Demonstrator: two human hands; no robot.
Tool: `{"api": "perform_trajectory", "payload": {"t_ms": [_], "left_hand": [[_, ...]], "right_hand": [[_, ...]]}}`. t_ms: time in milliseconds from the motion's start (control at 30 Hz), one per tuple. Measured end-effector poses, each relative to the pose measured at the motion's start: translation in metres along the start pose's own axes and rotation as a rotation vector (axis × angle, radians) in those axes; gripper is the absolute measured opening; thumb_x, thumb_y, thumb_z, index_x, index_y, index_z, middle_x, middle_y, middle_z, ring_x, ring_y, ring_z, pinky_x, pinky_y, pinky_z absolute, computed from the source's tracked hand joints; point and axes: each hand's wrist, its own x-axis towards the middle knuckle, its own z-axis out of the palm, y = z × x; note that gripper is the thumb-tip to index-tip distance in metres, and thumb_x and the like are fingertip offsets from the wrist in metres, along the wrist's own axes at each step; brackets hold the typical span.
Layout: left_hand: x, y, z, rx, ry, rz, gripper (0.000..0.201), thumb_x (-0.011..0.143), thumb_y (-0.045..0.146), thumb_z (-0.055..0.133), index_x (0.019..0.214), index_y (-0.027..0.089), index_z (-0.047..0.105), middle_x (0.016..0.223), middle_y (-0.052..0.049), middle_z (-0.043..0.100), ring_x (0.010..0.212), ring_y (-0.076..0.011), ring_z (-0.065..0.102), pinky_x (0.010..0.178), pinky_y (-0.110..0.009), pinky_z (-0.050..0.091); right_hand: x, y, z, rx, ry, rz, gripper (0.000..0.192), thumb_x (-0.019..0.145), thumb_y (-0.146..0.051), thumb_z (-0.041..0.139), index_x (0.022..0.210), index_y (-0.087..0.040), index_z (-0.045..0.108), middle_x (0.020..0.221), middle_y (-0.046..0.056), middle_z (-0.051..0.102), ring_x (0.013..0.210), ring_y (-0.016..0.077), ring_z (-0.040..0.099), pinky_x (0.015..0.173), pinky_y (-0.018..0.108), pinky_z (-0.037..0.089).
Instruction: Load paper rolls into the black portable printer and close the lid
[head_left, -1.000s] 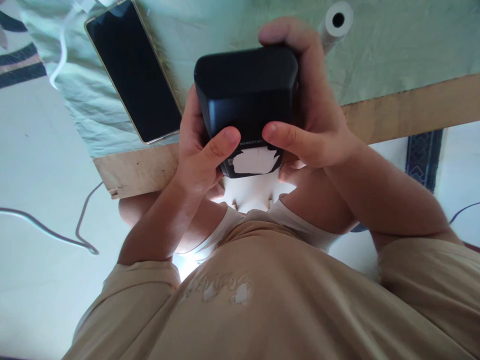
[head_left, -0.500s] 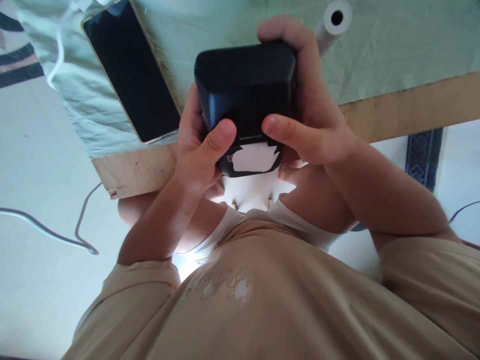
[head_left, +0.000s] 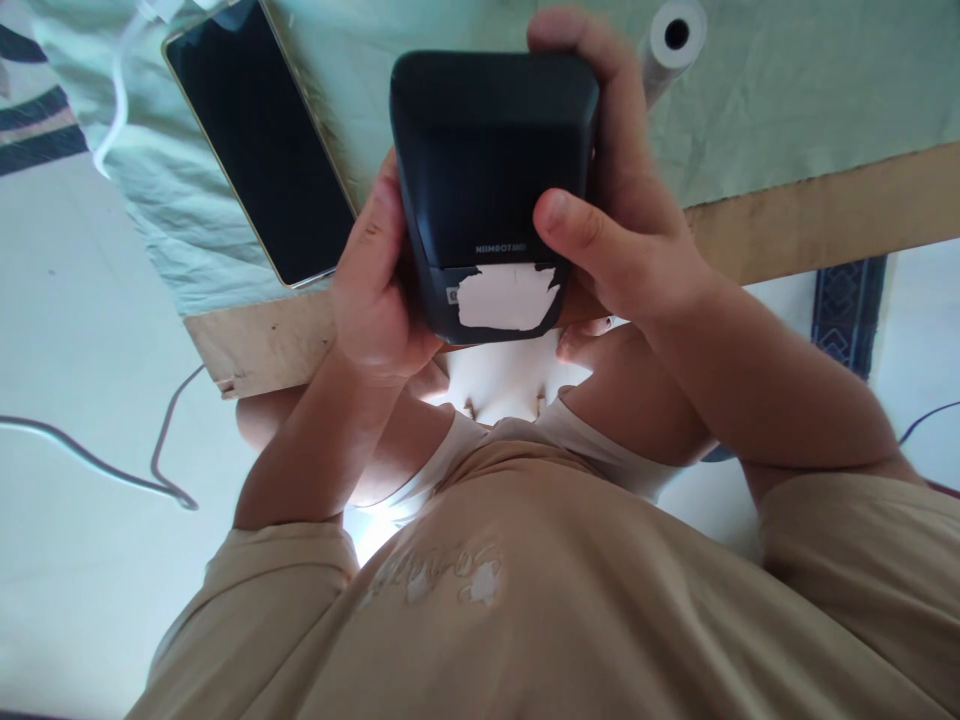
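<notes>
A black label printer (head_left: 491, 170) with rounded corners is held up over the table's near edge, between both of my hands. Its lower front carries a torn white sticker (head_left: 506, 297) under small grey lettering. My left hand (head_left: 371, 290) grips its left side, thumb lying along the edge. My right hand (head_left: 622, 210) wraps the right side, thumb pressed on the front, fingers curled over the top corner.
A dark-screened smartphone (head_left: 259, 140) lies on the pale green cloth (head_left: 787, 90) to the left, with a white cable (head_left: 120, 90) beside it. A white paper roll (head_left: 675, 35) lies behind the printer. The wooden table edge (head_left: 825, 210) runs below the cloth. Cables (head_left: 161, 470) trail on the floor.
The printer has been lifted and tilted so more of its front faces me. My left thumb has slid off the front onto the left side.
</notes>
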Motion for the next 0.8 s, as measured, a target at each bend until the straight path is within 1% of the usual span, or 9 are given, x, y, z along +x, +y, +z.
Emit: {"api": "perform_trajectory", "payload": {"t_ms": [67,167,300,367,433,533,633,700,800], "left_hand": [[0.001,-0.002,-0.002,0.018,-0.043,0.02,0.073,0.123,0.051,0.012,0.101,0.019,0.074,0.102,-0.009,0.079,0.119,-0.0264,0.082,0.112,-0.045,0.067],[0.004,-0.007,-0.009,0.087,-0.07,0.011,0.086,0.12,0.059,0.006,0.094,0.021,0.078,0.103,-0.012,0.082,0.127,-0.0321,0.08,0.107,-0.052,0.07],[0.008,-0.011,-0.016,0.155,-0.098,0.058,0.074,0.119,0.061,0.023,0.092,0.025,0.081,0.103,-0.013,0.084,0.137,-0.0352,0.076,0.108,-0.051,0.07],[0.007,-0.009,-0.015,0.181,-0.072,0.045,0.073,0.119,0.059,0.022,0.089,0.027,0.079,0.105,-0.013,0.085,0.139,-0.0347,0.075,0.111,-0.051,0.069],[0.005,-0.006,-0.012,0.218,-0.029,0.0,0.076,0.118,0.06,0.015,0.085,0.028,0.077,0.111,-0.014,0.085,0.14,-0.0354,0.074,0.111,-0.052,0.068],[0.004,-0.003,-0.007,0.252,0.009,-0.047,0.077,0.117,0.06,0.011,0.087,0.029,0.075,0.118,-0.013,0.084,0.14,-0.0359,0.073,0.11,-0.053,0.068],[0.005,-0.005,-0.007,0.22,0.019,-0.033,0.078,0.117,0.063,0.012,0.089,0.026,0.075,0.117,-0.014,0.084,0.137,-0.0361,0.074,0.111,-0.054,0.067],[0.006,-0.008,-0.009,0.196,0.017,-0.021,0.079,0.117,0.066,0.012,0.088,0.026,0.075,0.111,-0.014,0.084,0.133,-0.037,0.075,0.11,-0.056,0.067],[0.008,-0.011,-0.014,0.179,-0.021,0.004,0.074,0.117,0.066,0.02,0.085,0.027,0.075,0.103,-0.013,0.083,0.132,-0.038,0.075,0.109,-0.056,0.068]], "right_hand": [[0.0,-0.002,-0.001,0.001,0.013,0.017,0.077,0.088,-0.051,0.079,0.145,-0.027,0.033,0.161,0.01,0.048,0.135,0.0187,0.063,0.122,0.036,0.058],[0.0,-0.004,-0.001,-0.009,0.009,0.021,0.076,0.088,-0.05,0.08,0.144,-0.027,0.035,0.161,0.009,0.049,0.138,0.02,0.063,0.124,0.037,0.057],[0.0,-0.008,-0.001,-0.023,-0.003,0.037,0.072,0.088,-0.051,0.078,0.142,-0.029,0.035,0.153,0.007,0.055,0.127,0.0193,0.068,0.112,0.036,0.063],[-0.001,-0.013,-0.002,-0.046,0.002,0.04,0.073,0.089,-0.052,0.078,0.142,-0.029,0.035,0.157,0.007,0.053,0.13,0.0182,0.067,0.115,0.034,0.062],[-0.003,-0.018,-0.002,-0.09,-0.007,0.086,0.072,0.091,-0.05,0.075,0.145,-0.027,0.033,0.166,0.008,0.048,0.14,0.017,0.063,0.124,0.032,0.058],[-0.003,-0.018,-0.002,-0.11,-0.006,0.119,0.07,0.093,-0.049,0.074,0.146,-0.027,0.034,0.17,0.007,0.044,0.148,0.0169,0.059,0.131,0.029,0.053],[-0.002,-0.011,-0.001,-0.031,0.025,0.016,0.08,0.081,-0.056,0.084,0.142,-0.028,0.039,0.16,0.006,0.052,0.141,0.0211,0.063,0.125,0.033,0.057],[-0.001,-0.01,0.0,-0.032,0.044,0.001,0.082,0.08,-0.057,0.083,0.142,-0.028,0.038,0.158,0.006,0.053,0.138,0.0219,0.064,0.123,0.036,0.059],[-0.002,-0.013,0.0,-0.133,0.007,0.103,0.073,0.091,-0.054,0.07,0.147,-0.026,0.033,0.167,0.009,0.047,0.141,0.0194,0.063,0.126,0.033,0.058]]}}
